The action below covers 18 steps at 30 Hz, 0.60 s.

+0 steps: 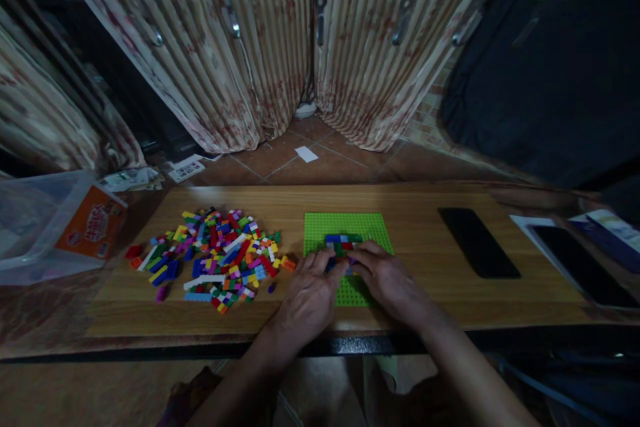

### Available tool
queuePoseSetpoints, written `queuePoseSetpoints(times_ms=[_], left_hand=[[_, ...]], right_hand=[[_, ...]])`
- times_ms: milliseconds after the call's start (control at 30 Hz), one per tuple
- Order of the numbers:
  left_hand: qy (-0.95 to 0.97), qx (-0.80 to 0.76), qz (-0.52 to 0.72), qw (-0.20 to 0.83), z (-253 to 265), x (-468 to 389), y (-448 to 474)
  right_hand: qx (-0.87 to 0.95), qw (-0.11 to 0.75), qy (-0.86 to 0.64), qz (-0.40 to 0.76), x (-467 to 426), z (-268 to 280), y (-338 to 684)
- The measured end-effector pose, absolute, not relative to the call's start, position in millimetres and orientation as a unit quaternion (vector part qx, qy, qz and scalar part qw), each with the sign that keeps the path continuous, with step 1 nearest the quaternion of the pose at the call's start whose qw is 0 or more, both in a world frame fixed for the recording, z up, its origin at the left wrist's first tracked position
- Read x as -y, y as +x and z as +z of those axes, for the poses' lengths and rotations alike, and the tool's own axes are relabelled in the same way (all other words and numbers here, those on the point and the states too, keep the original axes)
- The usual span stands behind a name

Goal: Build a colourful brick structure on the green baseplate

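Note:
A bright green studded baseplate (pixel 315 225) lies on the wooden board, with a small cluster of toy building bricks (pixel 344 239) in blue, green and red on its middle. My left hand (pixel 313 287) grips the cluster from the left, fingers curled against it and thumb at its near side. From the right, my right hand (pixel 385 273) has its fingers closed on the cluster's near right part, where a bit of purple shows. My fingers cover much of the cluster, so single bricks under them are hard to make out.
Left of the baseplate spreads a loose pile of mixed bricks (pixel 215 247). A clear plastic box (pixel 45 253) with an orange label stands at the far left. On the right lie a black phone (pixel 479 243) and another dark flat device (pixel 583 263). Striped curtains (pixel 240 73) hang behind.

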<state>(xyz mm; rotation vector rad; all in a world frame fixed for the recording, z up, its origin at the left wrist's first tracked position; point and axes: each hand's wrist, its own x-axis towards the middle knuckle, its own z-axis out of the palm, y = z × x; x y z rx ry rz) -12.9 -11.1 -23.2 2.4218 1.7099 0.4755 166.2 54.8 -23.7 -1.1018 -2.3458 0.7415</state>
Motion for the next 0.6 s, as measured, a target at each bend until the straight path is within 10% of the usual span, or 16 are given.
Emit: queuePoseSetpoints(times_ms=[600], left_hand=[[0.797, -0.599, 0.076, 0.01, -24, 12, -1]], right_hand=[[0.706, 0.259, -0.562, 0.345, -64, -24, 165]])
